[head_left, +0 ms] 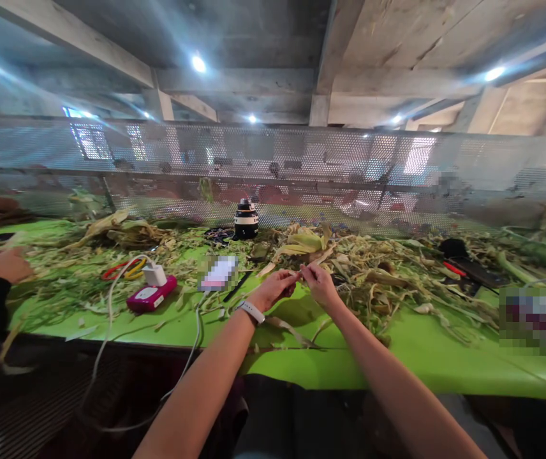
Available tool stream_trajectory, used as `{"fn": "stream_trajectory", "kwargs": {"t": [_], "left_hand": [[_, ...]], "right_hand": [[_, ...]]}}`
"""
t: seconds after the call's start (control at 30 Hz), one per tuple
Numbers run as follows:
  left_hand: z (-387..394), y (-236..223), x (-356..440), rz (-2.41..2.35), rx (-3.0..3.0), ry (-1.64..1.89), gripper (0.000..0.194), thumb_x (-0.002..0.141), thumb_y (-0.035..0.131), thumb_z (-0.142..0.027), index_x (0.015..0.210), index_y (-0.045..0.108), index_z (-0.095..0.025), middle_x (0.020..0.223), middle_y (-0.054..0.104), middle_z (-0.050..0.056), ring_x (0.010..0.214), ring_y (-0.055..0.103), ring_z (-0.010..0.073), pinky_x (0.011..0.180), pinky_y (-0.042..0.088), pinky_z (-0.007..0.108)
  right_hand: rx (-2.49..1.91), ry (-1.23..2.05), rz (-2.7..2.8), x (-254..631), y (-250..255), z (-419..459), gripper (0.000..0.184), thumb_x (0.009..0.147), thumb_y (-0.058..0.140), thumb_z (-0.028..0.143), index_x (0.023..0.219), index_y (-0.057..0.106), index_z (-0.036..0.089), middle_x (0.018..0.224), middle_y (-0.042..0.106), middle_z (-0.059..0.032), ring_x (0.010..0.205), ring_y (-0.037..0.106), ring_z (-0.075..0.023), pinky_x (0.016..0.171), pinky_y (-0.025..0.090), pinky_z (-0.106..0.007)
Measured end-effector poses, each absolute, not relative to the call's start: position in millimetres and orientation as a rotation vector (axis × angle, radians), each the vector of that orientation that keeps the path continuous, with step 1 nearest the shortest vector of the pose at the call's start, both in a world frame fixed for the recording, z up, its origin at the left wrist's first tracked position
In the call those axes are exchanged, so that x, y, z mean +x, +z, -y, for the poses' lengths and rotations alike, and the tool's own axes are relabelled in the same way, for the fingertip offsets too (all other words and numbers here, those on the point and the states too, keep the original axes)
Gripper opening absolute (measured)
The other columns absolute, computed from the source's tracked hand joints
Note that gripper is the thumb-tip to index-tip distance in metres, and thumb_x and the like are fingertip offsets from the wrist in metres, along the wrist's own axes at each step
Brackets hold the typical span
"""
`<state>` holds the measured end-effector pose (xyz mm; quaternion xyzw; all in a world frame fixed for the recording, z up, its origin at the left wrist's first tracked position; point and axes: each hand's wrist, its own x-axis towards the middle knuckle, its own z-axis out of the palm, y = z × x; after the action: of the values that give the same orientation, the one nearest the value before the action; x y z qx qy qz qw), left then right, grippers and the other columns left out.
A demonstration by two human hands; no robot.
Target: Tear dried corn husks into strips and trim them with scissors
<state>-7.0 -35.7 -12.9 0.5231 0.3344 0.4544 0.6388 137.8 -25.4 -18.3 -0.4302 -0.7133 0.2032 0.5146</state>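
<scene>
My left hand [275,288], with a pale band on its wrist, is closed in a pinch over the green table [296,363]. My right hand [319,284] pinches close beside it, their fingertips almost meeting. Something small and pale seems to be between them, too small to name. Just beyond the fingers lies a heap of dry, yellowish corn-husk-like leaves [304,242]. More shredded leaf strips [373,290] spread to the right of my right hand. Left of my left hand lies a phone [218,274] with a white cable plugged in.
A magenta power block [151,294] carries a white charger [154,275], its cable hanging off the front edge. Behind stand a black jar [246,220] and a perforated metal screen [273,153]. Red and yellow handles [132,269] lie left. Another person's hand [2,264] is at far left.
</scene>
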Motion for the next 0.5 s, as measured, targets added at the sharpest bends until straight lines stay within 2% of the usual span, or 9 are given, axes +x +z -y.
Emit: {"fn": "stream_trajectory", "kwargs": {"t": [0.17, 0.4, 0.5], "left_hand": [[35.1, -15.0, -9.5, -0.795, 1.154, 0.971, 0.038, 0.062, 0.076, -0.048, 0.071, 0.053, -0.018, 0.057, 0.055, -0.004, 0.049, 0.049, 0.0068, 0.046, 0.030, 0.018], [35.2, -16.3, -5.8, -0.757, 1.313, 1.076, 0.040, 0.059, 0.077, -0.050, 0.068, 0.055, -0.019, 0.054, 0.042, -0.008, 0.047, 0.034, 0.0056, 0.046, 0.026, 0.021], [36.6, -16.4, -4.0, -0.777, 1.274, 1.055, 0.036, 0.064, 0.073, -0.049, 0.066, 0.051, -0.021, 0.055, 0.042, -0.006, 0.048, 0.035, 0.0073, 0.047, 0.026, 0.023]], "right_hand": [[-1.034, 0.398, 1.715, 137.0, -16.6, 30.6, 0.042, 0.084, 0.041, 0.056, 0.060, 0.041, 0.022, 0.053, 0.043, 0.0031, 0.052, 0.037, -0.0110, 0.052, 0.032, -0.023], [-1.130, 0.330, 1.726, 138.9, -23.3, 26.0, 0.042, 0.084, 0.040, 0.053, 0.056, 0.039, 0.023, 0.051, 0.041, 0.0017, 0.053, 0.038, -0.0129, 0.052, 0.028, -0.024], [-1.125, 0.342, 1.721, 138.9, -24.9, 23.6, 0.041, 0.083, 0.040, 0.054, 0.057, 0.038, 0.023, 0.052, 0.041, 0.0020, 0.052, 0.037, -0.0127, 0.053, 0.028, -0.025]]}}
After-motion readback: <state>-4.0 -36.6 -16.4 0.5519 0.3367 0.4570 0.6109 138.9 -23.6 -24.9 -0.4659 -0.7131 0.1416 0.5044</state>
